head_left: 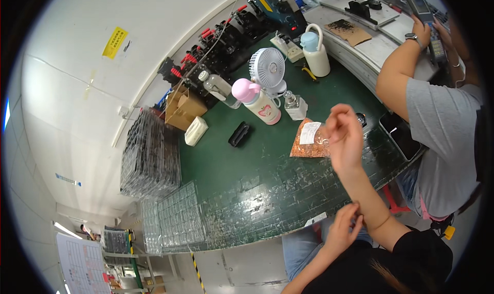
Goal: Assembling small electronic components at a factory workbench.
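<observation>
My right hand (345,134) is raised over the right part of the green workbench, its fingers loosely curled, slightly blurred and holding nothing. Beside it, partly covered by it, lies a clear plastic bag (311,149) of small copper-coloured parts with a white label (309,132). My left hand (343,227) rests against my right forearm (373,206) near the bench's front edge. Its bent fingertips touch the skin, with no object seen in them. A dark phone (400,135) lies right of my right hand.
On the green workbench (247,186) stand a pink-lidded bottle (265,109), a white fan (268,70), a small glass bottle (296,108) and a black holder (239,134). Stacked trays (152,155) are at left. A co-worker in a grey shirt (442,139) holds a handheld device (421,8) at right.
</observation>
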Demonstrator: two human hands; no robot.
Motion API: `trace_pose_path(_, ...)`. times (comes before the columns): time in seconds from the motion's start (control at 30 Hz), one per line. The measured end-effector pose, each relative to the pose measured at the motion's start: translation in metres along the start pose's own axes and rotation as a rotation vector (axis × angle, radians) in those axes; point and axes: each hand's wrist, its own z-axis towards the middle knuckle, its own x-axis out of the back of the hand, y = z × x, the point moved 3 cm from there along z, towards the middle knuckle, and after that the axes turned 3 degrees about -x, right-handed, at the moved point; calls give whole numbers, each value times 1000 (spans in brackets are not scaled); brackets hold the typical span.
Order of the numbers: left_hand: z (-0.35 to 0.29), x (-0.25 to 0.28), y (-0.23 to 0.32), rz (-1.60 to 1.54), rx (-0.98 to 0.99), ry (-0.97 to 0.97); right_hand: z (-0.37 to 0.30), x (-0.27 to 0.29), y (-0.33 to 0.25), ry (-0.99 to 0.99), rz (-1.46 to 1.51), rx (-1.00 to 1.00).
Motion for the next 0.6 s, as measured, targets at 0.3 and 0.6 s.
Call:
trace_pose_path(0.3, 64, 24, 48, 210, -413, -17, 12, 34, -36, 128, 64, 238)
trace_pose_path(0.6, 54, 16, 27, 68, -460, -191, 23, 40, -41, 253, 59, 306)
